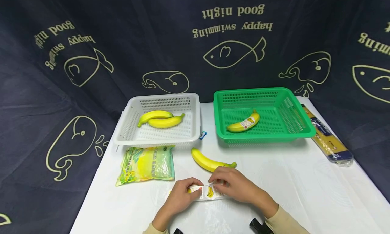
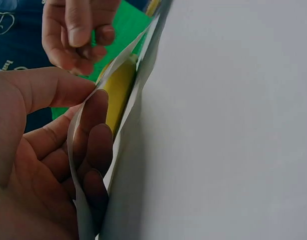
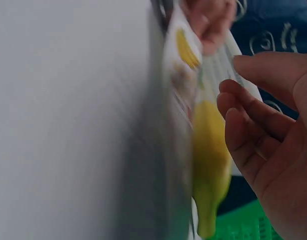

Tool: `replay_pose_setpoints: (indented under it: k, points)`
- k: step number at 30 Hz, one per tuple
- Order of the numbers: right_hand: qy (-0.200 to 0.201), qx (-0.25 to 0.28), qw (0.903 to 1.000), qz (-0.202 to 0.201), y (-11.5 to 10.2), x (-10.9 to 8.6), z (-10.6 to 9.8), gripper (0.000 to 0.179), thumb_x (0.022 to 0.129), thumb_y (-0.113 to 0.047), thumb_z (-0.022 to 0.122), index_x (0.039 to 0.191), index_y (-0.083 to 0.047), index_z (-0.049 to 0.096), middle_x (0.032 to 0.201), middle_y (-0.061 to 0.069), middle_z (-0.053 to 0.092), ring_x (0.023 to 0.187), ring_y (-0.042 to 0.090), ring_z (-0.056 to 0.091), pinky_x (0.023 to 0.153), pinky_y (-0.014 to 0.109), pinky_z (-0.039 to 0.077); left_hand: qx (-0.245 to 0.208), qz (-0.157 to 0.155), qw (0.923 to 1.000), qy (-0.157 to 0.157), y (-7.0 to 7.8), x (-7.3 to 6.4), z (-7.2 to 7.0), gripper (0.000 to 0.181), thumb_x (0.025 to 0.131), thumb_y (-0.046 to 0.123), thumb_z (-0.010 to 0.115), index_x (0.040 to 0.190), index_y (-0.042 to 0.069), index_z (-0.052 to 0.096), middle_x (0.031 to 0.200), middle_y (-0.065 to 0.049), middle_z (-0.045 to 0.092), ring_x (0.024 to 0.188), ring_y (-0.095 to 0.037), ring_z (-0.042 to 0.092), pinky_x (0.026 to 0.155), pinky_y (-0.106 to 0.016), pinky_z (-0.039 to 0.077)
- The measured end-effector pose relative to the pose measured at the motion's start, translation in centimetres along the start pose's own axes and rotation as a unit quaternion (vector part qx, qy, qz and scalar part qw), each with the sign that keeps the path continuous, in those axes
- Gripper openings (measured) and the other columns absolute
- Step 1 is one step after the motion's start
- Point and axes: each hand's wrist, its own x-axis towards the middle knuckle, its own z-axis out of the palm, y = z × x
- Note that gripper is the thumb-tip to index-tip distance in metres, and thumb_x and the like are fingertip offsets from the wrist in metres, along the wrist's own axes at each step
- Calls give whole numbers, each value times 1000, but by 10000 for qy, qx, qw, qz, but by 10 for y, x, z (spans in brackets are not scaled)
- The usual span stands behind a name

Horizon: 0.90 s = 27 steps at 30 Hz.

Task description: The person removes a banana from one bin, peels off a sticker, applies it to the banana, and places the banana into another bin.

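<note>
A strip of banana-printed stickers (image 1: 209, 192) runs between the two hands, low over the white table. My left hand (image 1: 181, 195) pinches it; in the left wrist view, the pale strip (image 2: 76, 165) passes between thumb and index finger and bends down over the other fingers. My right hand (image 1: 237, 184) is at the strip's right part. In the right wrist view its thumb and fingertips (image 3: 232, 107) are parted, with nothing visible between them, beside the blurred strip (image 3: 179, 75). A loose banana (image 1: 210, 162) lies just beyond the hands.
Two bananas lie in the white basket (image 1: 158, 142) at the back left. The green basket (image 1: 265, 137) holds one banana with a sticker around it. A yellow-green bag (image 1: 146, 164) lies left of the hands, a long yellow-and-blue package (image 1: 329, 142) at the right edge.
</note>
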Motion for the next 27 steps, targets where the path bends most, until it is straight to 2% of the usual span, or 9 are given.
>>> replay_pose_setpoints:
  k: [2, 8, 10, 15, 21, 27]
  points:
    - [-127, -224, 9996, -105, -3, -1, 7, 16, 88, -10, 68, 101, -20, 71, 99, -12, 61, 85, 7, 56, 73, 23, 47, -7, -6, 10000, -36, -1, 0, 0, 10, 86, 22, 72, 95, 24, 71, 80, 12, 65, 53, -4, 37, 50, -21, 38]
    - [-305, -338, 9987, -214, -7, -2, 18, 19, 84, -8, 72, 99, -21, 72, 103, -12, 59, 94, 4, 53, 80, 23, 45, -128, 1, 9999, -84, 1, -1, 0, 11, 86, 20, 71, 97, 23, 71, 92, 13, 67, 77, -7, 58, 72, -27, 48]
    - [-343, -310, 9987, -213, -6, -3, 20, 19, 84, -9, 73, 100, -20, 72, 104, -12, 58, 93, 4, 53, 79, 22, 45, -150, -9, 9998, -108, 1, -1, -1, 11, 87, 20, 71, 97, 24, 71, 93, 13, 67, 79, -7, 58, 73, -27, 48]
    - [-344, -408, 9983, -241, -3, -5, 21, 23, 84, -10, 73, 105, -21, 73, 104, -12, 56, 89, 5, 52, 75, 20, 45, -133, 2, 9998, -139, 0, -1, -1, 11, 87, 21, 71, 97, 24, 71, 91, 13, 67, 67, -5, 50, 65, -25, 45]
    - [-406, -657, 9968, -206, -2, -5, 22, 16, 85, -15, 73, 99, -23, 73, 104, -12, 55, 89, 2, 49, 76, 20, 44, -127, 29, 9998, -146, -1, -1, -1, 11, 86, 19, 70, 97, 24, 71, 93, 14, 68, 80, -6, 59, 74, -26, 48]
    - [-297, -715, 9969, -110, -1, -5, 24, 16, 84, -14, 73, 98, -22, 69, 100, -13, 56, 85, 4, 51, 74, 20, 43, -119, 32, 9998, -136, -1, 0, -1, 13, 86, 19, 70, 97, 26, 71, 92, 14, 67, 76, -6, 57, 71, -26, 47]
